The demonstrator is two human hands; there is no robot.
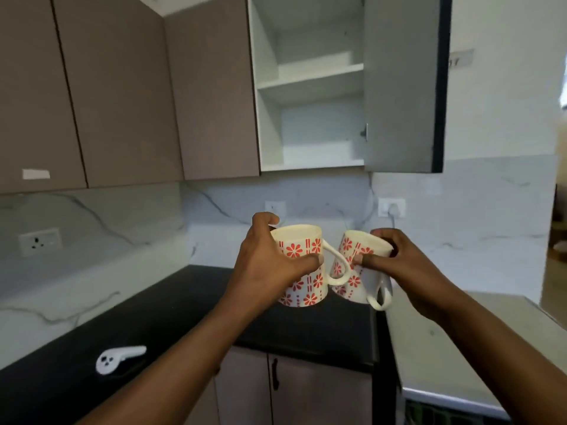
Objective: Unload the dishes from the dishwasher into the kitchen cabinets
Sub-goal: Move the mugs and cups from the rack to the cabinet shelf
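Note:
My left hand (270, 262) grips a white mug with red flowers (303, 259), fingers over the rim and thumb on its side, handle pointing right. My right hand (395, 265) grips a second matching mug (357, 271), tilted, its handle low at the right. Both mugs hang in the air above the black countertop (171, 326), almost touching each other. Above them the wall cabinet (310, 84) stands with its door (399, 87) swung to the right; its two visible shelves hold nothing.
A white handheld controller (118, 358) lies on the black countertop at the left. Shut brown wall cabinets (122, 87) fill the upper left. A pale worktop (441, 342) runs along the right, with a dark rack corner (435, 412) below it. Wall sockets (391, 207) sit on the marble backsplash.

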